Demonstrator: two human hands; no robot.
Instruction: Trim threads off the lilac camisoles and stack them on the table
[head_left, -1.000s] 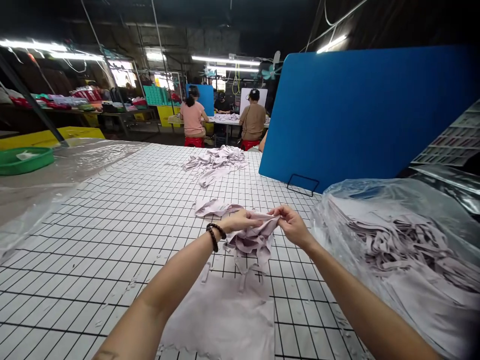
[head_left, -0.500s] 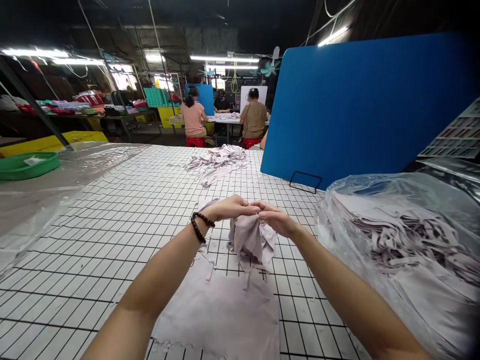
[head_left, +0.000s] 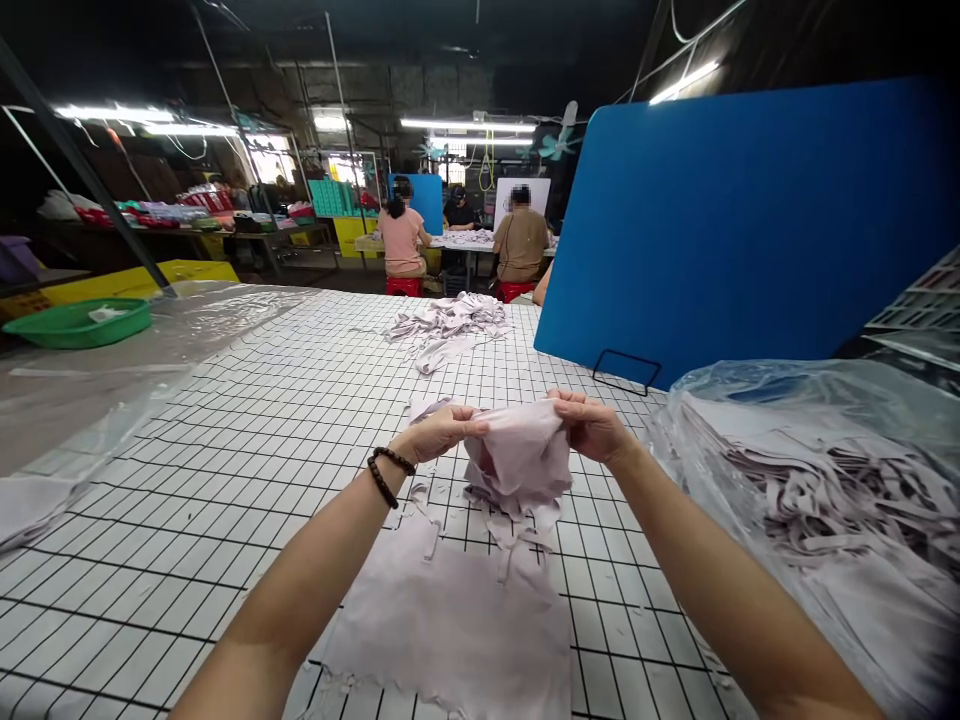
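Both of my hands hold up a small pale lilac fabric piece (head_left: 521, 460) above the gridded table (head_left: 247, 440). My left hand (head_left: 435, 432), with a dark bead bracelet on its wrist, pinches the piece's left top edge. My right hand (head_left: 592, 425) grips the right top edge, fingers closed. The cloth sags between them, with thin straps hanging down. Under it a flat lilac fabric panel (head_left: 457, 630) lies on the table near me.
A clear plastic bag (head_left: 817, 500) of lilac cut pieces sits at the right. A blue divider board (head_left: 742, 220) stands behind it. A heap of lilac fabric (head_left: 446, 322) lies farther back. A green tray (head_left: 75, 322) and plastic sheeting are at left. People sit at a far table.
My hands came together at the cloth's top, then moved apart again, spreading the fabric piece wider between them.
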